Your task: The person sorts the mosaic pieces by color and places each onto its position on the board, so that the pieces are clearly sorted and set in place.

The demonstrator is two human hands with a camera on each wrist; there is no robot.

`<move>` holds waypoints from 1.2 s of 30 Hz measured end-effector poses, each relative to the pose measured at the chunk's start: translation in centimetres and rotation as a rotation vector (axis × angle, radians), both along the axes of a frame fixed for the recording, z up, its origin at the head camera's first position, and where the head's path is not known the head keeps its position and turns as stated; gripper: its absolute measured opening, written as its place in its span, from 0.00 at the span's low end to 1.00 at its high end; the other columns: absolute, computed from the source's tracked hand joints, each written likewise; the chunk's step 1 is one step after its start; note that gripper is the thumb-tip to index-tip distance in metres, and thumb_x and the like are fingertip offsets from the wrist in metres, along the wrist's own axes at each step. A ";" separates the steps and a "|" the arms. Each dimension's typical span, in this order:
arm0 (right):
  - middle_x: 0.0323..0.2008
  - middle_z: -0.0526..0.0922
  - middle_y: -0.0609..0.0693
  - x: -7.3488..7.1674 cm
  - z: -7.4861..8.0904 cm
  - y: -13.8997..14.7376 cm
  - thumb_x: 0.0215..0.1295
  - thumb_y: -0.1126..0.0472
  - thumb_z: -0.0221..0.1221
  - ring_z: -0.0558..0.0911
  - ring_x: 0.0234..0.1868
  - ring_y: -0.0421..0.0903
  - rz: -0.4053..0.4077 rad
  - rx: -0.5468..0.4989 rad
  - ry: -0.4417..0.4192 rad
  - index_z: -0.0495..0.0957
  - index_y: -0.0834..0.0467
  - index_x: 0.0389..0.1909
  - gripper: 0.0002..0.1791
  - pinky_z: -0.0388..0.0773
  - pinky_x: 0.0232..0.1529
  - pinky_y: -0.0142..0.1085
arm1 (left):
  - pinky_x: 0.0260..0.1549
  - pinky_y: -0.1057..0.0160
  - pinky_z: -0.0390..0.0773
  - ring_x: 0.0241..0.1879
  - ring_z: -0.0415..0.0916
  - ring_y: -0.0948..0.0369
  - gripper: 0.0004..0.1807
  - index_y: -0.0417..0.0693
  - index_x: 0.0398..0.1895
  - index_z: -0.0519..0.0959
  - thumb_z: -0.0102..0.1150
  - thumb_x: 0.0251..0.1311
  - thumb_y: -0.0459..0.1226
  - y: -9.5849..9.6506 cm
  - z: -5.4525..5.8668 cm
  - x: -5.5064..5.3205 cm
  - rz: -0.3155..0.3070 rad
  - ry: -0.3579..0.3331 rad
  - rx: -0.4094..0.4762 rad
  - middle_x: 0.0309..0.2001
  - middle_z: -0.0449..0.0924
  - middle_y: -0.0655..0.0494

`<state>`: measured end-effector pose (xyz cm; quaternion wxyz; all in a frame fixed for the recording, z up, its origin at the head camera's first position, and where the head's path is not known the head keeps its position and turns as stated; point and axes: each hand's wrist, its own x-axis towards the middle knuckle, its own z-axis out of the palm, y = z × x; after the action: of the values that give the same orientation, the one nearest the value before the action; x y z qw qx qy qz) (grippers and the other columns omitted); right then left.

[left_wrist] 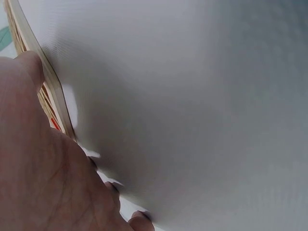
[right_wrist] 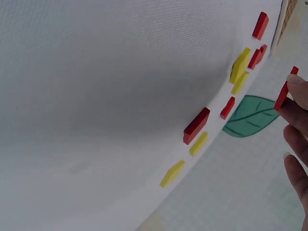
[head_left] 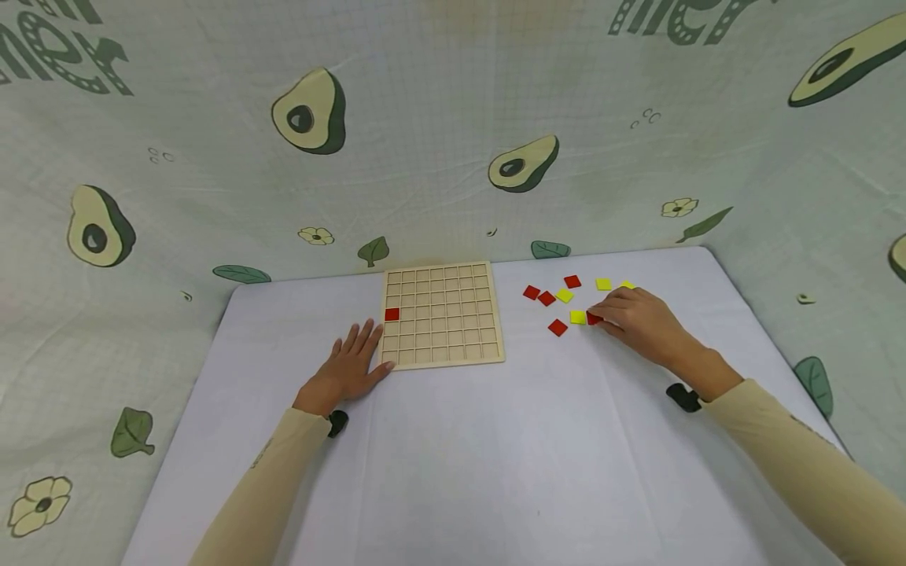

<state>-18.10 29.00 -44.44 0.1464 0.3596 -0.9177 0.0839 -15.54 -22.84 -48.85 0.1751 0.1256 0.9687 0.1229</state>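
My left hand (head_left: 347,371) lies flat with fingers spread, against the left edge of a wooden grid board (head_left: 442,365); its thumb touches the board's near left corner. One red square tile (head_left: 392,314) sits in a cell of the board's left column. In the right wrist view, my right hand (right_wrist: 299,113) pinches a thin red tile (right_wrist: 287,89) between thumb and index finger, above the table. Another red tile (right_wrist: 196,126) lies below it. Beside the fingertips in the head view is a yellow tile (head_left: 577,317).
Several more red tiles (head_left: 557,328) and yellow tiles (head_left: 603,284) lie loose on the white table (head_left: 495,456), right of the board. A cloth printed with avocados (head_left: 311,110) rises behind the table and at its sides.
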 end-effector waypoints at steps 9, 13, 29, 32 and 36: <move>0.41 0.92 0.56 0.0 0.0 0.0 0.49 0.72 0.80 0.86 0.47 0.58 0.012 -0.015 0.007 0.90 0.65 0.47 0.21 0.84 0.52 0.55 | 0.79 0.33 0.36 0.84 0.30 0.37 0.47 0.40 0.86 0.43 0.48 0.79 0.55 0.1 0.4 0.1 0.004 -0.008 0.010 0.86 0.34 0.38; 0.41 0.91 0.56 0.0 0.1 0.0 0.49 0.72 0.79 0.86 0.48 0.58 0.009 -0.012 0.000 0.89 0.65 0.48 0.22 0.83 0.53 0.55 | 0.79 0.33 0.37 0.84 0.30 0.37 0.47 0.39 0.86 0.44 0.47 0.79 0.57 0.2 1.0 0.3 0.003 -0.017 0.007 0.86 0.35 0.37; 0.42 0.92 0.56 0.0 0.3 -0.5 0.51 0.71 0.79 0.86 0.48 0.58 0.001 -0.004 -0.009 0.89 0.65 0.49 0.22 0.84 0.52 0.54 | 0.79 0.33 0.37 0.84 0.30 0.37 0.47 0.40 0.87 0.44 0.48 0.79 0.57 0.3 0.7 0.2 0.006 -0.019 -0.008 0.86 0.35 0.38; 0.41 0.92 0.56 0.0 0.2 -0.5 0.50 0.71 0.80 0.86 0.48 0.57 0.005 -0.015 0.000 0.89 0.65 0.49 0.22 0.85 0.51 0.54 | 0.79 0.33 0.37 0.84 0.30 0.37 0.47 0.41 0.87 0.43 0.48 0.79 0.57 0.0 -0.1 0.0 0.002 -0.004 -0.002 0.86 0.34 0.38; 0.41 0.92 0.56 0.0 0.2 -0.6 0.49 0.71 0.80 0.86 0.47 0.57 0.004 -0.020 0.004 0.89 0.65 0.48 0.22 0.85 0.51 0.54 | 0.79 0.33 0.37 0.84 0.30 0.37 0.47 0.41 0.87 0.43 0.49 0.79 0.56 0.1 0.1 0.1 0.003 -0.007 -0.003 0.86 0.35 0.38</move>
<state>-18.07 28.40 -44.26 0.1517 0.3600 -0.9159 0.0927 -15.48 -22.78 -48.75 0.1785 0.1235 0.9684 0.1224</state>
